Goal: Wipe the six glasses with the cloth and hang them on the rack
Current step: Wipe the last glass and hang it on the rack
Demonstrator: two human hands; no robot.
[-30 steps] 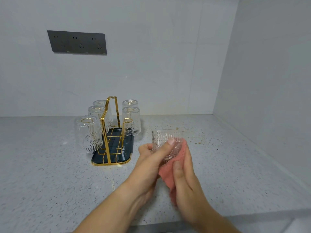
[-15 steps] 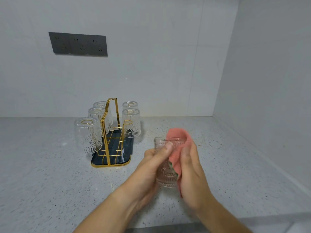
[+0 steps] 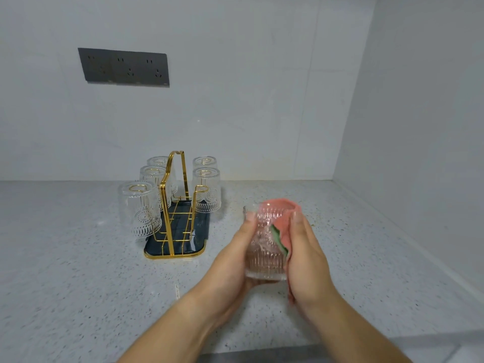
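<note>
My left hand (image 3: 230,260) grips a patterned clear glass (image 3: 264,247), held upright above the counter. My right hand (image 3: 306,255) holds a pink cloth (image 3: 281,218) with a green edge against the glass's right side; the cloth folds over the rim into the glass. To the left stands a gold wire rack (image 3: 174,205) on a dark tray (image 3: 183,244). Several glasses hang upside down on its pegs, the nearest one (image 3: 138,208) at front left and another (image 3: 207,189) at the right. The front right peg (image 3: 200,189) is bare.
A speckled grey counter (image 3: 78,271) runs to white walls at the back and right. A dark socket strip (image 3: 123,66) is on the back wall. The counter's front edge (image 3: 262,352) lies just below my forearms.
The glass has turned from tilted to upright in my left hand. The cloth has moved from under the glass up over its rim and right side.
</note>
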